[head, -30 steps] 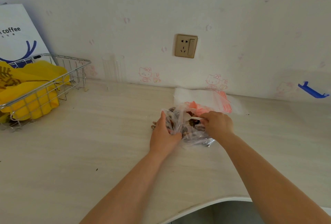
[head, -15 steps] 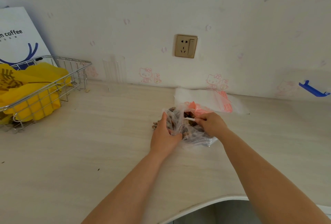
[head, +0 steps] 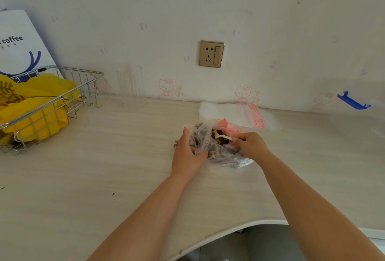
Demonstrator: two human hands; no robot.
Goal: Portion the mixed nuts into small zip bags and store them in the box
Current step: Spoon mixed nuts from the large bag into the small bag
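A clear plastic bag of mixed nuts [head: 220, 152] lies on the pale wooden counter [head: 104, 167], a little right of centre. My left hand [head: 187, 154] grips the bag's left side and holds its mouth up. My right hand [head: 251, 146] pinches the handle of a small white plastic spoon [head: 223, 136] whose bowl is among the nuts. Behind the bag lie a pink plastic piece [head: 228, 126] and a flat stack of small zip bags with red stripes [head: 239, 114] against the wall.
A wire basket [head: 52, 102] holding yellow bags stands at the far left, with a white coffee paper bag [head: 18, 41] behind it. A clear glass [head: 130, 81] stands by the wall. A blue clip [head: 353, 101] is at the right. The counter's front edge curves inward below my right arm.
My right hand has drawn back to the right, so more of the white spoon shows above the nuts. My left hand keeps its hold on the bag.
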